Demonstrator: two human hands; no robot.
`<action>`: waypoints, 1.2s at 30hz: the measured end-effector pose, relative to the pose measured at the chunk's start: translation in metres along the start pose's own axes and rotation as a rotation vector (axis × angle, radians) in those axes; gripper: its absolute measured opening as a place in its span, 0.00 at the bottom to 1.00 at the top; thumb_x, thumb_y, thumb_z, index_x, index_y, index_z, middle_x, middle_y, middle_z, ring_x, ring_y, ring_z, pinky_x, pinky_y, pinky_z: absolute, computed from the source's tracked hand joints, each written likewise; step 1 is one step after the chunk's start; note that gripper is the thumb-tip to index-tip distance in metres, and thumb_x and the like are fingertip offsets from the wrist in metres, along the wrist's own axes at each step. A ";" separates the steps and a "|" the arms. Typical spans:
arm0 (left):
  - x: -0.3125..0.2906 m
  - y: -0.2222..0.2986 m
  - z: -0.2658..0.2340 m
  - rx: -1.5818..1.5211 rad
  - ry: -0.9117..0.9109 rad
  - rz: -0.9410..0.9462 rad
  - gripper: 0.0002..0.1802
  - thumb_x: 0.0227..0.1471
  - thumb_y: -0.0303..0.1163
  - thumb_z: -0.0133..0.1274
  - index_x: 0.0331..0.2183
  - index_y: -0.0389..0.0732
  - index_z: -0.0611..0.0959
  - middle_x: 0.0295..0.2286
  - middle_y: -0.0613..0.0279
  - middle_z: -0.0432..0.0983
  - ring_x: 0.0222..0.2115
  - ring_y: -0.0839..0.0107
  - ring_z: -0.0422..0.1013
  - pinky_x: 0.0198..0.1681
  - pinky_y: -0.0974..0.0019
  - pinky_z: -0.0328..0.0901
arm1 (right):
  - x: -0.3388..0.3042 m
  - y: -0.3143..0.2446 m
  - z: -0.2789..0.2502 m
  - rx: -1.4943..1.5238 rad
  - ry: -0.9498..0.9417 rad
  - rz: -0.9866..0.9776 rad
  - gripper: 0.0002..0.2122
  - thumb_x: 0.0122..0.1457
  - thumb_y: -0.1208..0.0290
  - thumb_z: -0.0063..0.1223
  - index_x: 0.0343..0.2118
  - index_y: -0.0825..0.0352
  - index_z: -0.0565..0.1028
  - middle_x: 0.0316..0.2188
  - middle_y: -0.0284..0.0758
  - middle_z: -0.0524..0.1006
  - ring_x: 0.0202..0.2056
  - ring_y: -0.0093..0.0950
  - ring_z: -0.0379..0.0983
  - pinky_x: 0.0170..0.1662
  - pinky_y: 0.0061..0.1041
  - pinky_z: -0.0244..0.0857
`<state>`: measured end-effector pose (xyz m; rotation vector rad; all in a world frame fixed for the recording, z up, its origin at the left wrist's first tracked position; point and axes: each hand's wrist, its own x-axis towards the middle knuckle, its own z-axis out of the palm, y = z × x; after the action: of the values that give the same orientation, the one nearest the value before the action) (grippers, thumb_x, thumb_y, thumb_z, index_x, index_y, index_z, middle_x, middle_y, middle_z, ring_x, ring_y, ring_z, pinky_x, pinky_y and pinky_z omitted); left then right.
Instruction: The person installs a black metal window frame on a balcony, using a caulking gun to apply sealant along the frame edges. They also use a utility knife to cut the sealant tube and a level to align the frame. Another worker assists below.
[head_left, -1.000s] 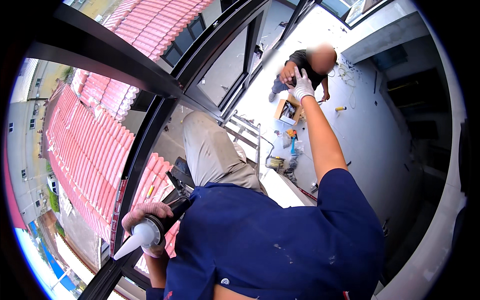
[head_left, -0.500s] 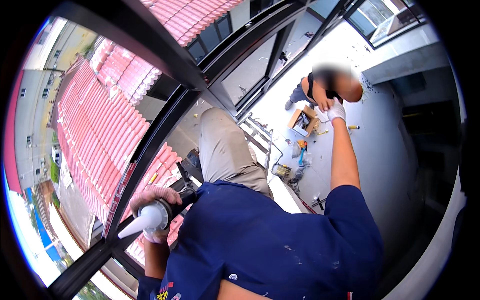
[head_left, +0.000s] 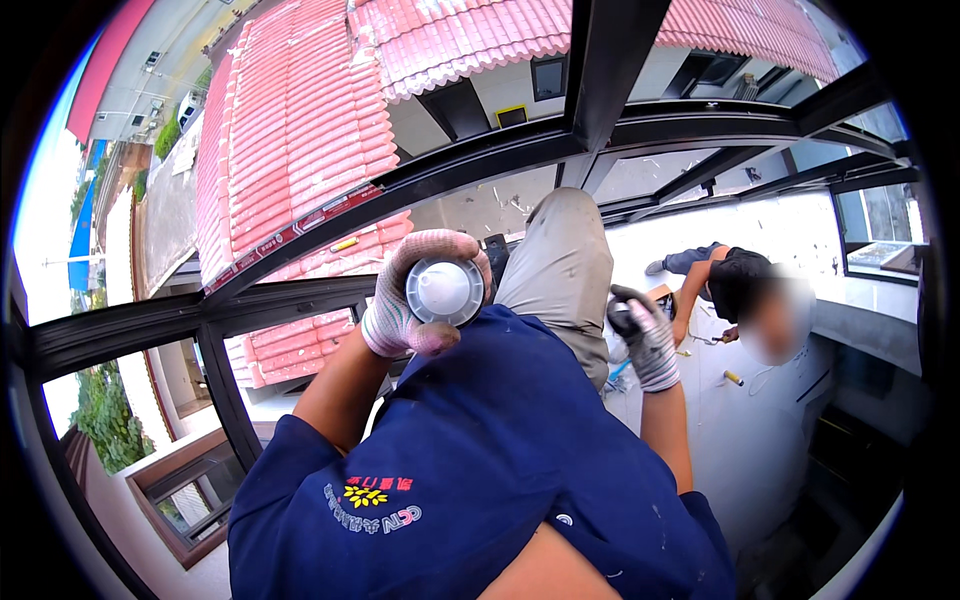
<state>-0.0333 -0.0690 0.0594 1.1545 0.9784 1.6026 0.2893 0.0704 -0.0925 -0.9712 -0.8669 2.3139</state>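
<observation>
My left hand (head_left: 425,285), in a pinkish-white knit glove, is wrapped around the front of a caulking gun (head_left: 444,290). The gun's pale nozzle and clear ring face up toward me, so the barrel and handle are mostly hidden. Right of my knee is my right hand (head_left: 655,345), in a glove with dark, dirty fingers. Those fingers are curled around something dark that I cannot make out. My bent leg (head_left: 560,270) in beige trousers rises between the two hands.
Black window frame bars (head_left: 470,165) run close beyond my left hand and knee. A red strip (head_left: 300,228) lies along one bar. Outside are red tiled roofs (head_left: 300,110). Down on the right, a co-worker (head_left: 735,275) bends over the floor near a yellow-and-black tool (head_left: 733,378).
My view has turned. My right hand has drawn back from the co-worker's hand toward my knee. The caulking gun now points up at me, and the co-worker has bent down.
</observation>
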 end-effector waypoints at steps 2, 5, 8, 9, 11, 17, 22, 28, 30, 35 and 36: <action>-0.006 -0.003 -0.005 -0.005 0.011 0.008 0.48 0.38 0.53 0.74 0.55 0.42 0.69 0.35 0.46 0.74 0.35 0.57 0.77 0.37 0.55 0.75 | -0.014 -0.028 0.051 -0.019 -0.303 0.142 0.32 0.56 0.59 0.65 0.59 0.75 0.69 0.41 0.35 0.78 0.39 0.21 0.73 0.50 0.22 0.67; -0.012 0.002 -0.003 0.010 0.062 0.036 0.49 0.37 0.54 0.74 0.54 0.42 0.69 0.36 0.46 0.74 0.36 0.58 0.77 0.38 0.56 0.75 | -0.021 -0.036 0.074 -0.389 -0.555 0.201 0.40 0.49 0.53 0.71 0.61 0.71 0.67 0.48 0.35 0.77 0.47 0.23 0.72 0.55 0.25 0.66; -0.024 0.009 -0.007 0.009 0.156 0.034 0.48 0.36 0.50 0.76 0.53 0.41 0.70 0.39 0.47 0.74 0.36 0.60 0.76 0.38 0.60 0.74 | -0.020 -0.042 0.075 -0.585 -0.522 0.302 0.39 0.49 0.52 0.72 0.61 0.66 0.68 0.53 0.38 0.75 0.53 0.30 0.71 0.58 0.30 0.65; -0.025 0.007 -0.014 0.039 0.102 0.069 0.48 0.36 0.48 0.77 0.53 0.40 0.70 0.40 0.48 0.75 0.37 0.60 0.76 0.39 0.60 0.74 | -0.018 -0.039 0.072 -0.649 -0.544 0.258 0.39 0.49 0.53 0.72 0.61 0.66 0.68 0.52 0.39 0.75 0.54 0.30 0.72 0.58 0.31 0.65; -0.028 0.008 -0.021 0.050 0.050 0.092 0.47 0.36 0.46 0.77 0.53 0.39 0.71 0.41 0.49 0.75 0.39 0.60 0.76 0.41 0.59 0.74 | -0.002 -0.043 0.075 -0.802 -0.569 0.135 0.38 0.49 0.54 0.72 0.61 0.66 0.68 0.51 0.40 0.77 0.54 0.31 0.72 0.59 0.32 0.65; -0.034 0.014 -0.019 -0.031 0.109 0.041 0.46 0.36 0.43 0.77 0.54 0.39 0.71 0.44 0.50 0.74 0.41 0.60 0.75 0.43 0.58 0.74 | 0.015 -0.111 0.172 -0.457 -0.405 -0.300 0.51 0.41 0.51 0.77 0.66 0.69 0.61 0.52 0.42 0.74 0.53 0.31 0.73 0.58 0.32 0.67; -0.030 0.017 -0.014 -0.063 0.107 0.064 0.47 0.35 0.43 0.78 0.54 0.40 0.71 0.45 0.55 0.73 0.45 0.64 0.73 0.49 0.60 0.69 | 0.007 -0.145 0.263 -0.371 -0.708 -0.825 0.61 0.38 0.44 0.76 0.70 0.66 0.48 0.55 0.49 0.71 0.55 0.37 0.72 0.57 0.34 0.68; -0.027 0.010 -0.019 -0.023 0.031 0.114 0.49 0.36 0.36 0.77 0.59 0.41 0.70 0.53 0.57 0.71 0.54 0.66 0.68 0.58 0.60 0.64 | 0.012 -0.145 0.303 -0.507 -0.991 -0.926 0.64 0.35 0.54 0.80 0.71 0.65 0.45 0.57 0.50 0.69 0.57 0.38 0.70 0.59 0.34 0.65; -0.026 0.010 -0.014 -0.131 0.041 0.078 0.50 0.37 0.35 0.77 0.60 0.42 0.69 0.54 0.57 0.71 0.55 0.65 0.68 0.58 0.59 0.65 | 0.013 -0.135 0.298 -0.523 -0.996 -0.799 0.62 0.35 0.58 0.81 0.71 0.63 0.46 0.57 0.48 0.69 0.58 0.37 0.69 0.60 0.35 0.63; -0.028 0.015 -0.011 -0.212 0.034 0.001 0.55 0.32 0.34 0.79 0.61 0.46 0.69 0.56 0.56 0.69 0.57 0.64 0.67 0.60 0.57 0.65 | 0.023 -0.108 0.276 -0.473 -0.986 -0.604 0.57 0.37 0.60 0.79 0.70 0.62 0.53 0.58 0.44 0.69 0.59 0.35 0.67 0.63 0.35 0.61; -0.027 0.011 -0.011 -0.208 0.040 0.048 0.56 0.30 0.35 0.80 0.61 0.48 0.68 0.57 0.56 0.68 0.57 0.64 0.66 0.60 0.57 0.64 | 0.025 -0.107 0.273 -0.530 -0.979 -0.615 0.56 0.37 0.59 0.79 0.69 0.62 0.54 0.58 0.44 0.69 0.59 0.35 0.67 0.63 0.35 0.61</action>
<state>-0.0420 -0.0990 0.0600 1.0125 0.7933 1.7273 0.0868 0.0596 0.1212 0.3700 -1.8865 1.9392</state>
